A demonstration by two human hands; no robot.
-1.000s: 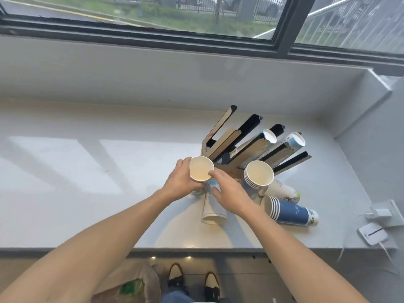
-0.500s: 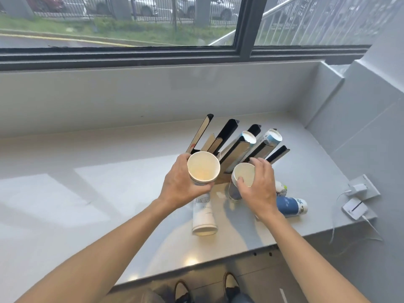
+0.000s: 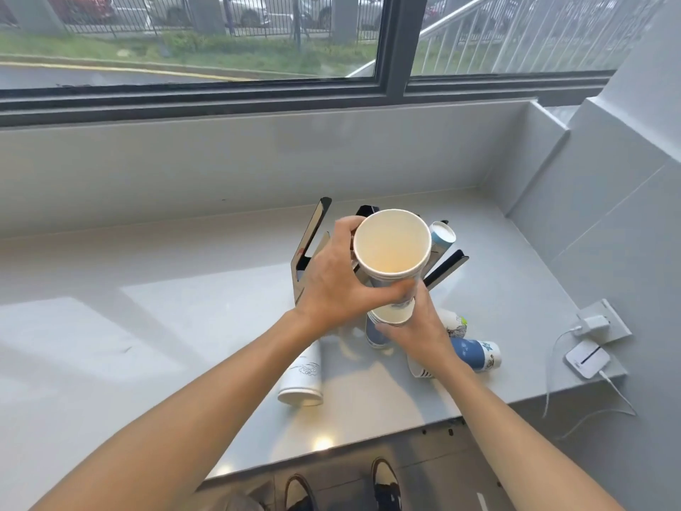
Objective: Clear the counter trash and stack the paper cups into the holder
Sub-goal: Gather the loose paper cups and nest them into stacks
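The left hand (image 3: 333,282) is wrapped around a cream paper cup (image 3: 391,245) and holds it up in the air, mouth toward the camera. Right under it, the right hand (image 3: 418,326) is closed around a short stack of cups (image 3: 388,319), mouth up too. The top cup sits straight above the stack, so their long lines run the same way, up and down. The bottom of the top cup looks like it is touching or just going into the stack, but fingers hide that spot, so I cannot tell for sure. My guess is the next move is to push the top cup down into the stack, and the left hand is the one to do that. The holder (image 3: 309,248) stands just behind both hands on the counter (image 3: 147,289). It is made of flat brown card with dark slots that fan out like fingers, and a blue and white cup (image 3: 442,234) already pokes out of one slot. More cups lie on their sides near the hands: a white cup stack (image 3: 302,374) by the left arm and a blue cup stack (image 3: 475,354) by the right wrist. The cups are thin, light paper and smooth, so a hard squeeze could bend them. The counter is grey, shiny and hard.
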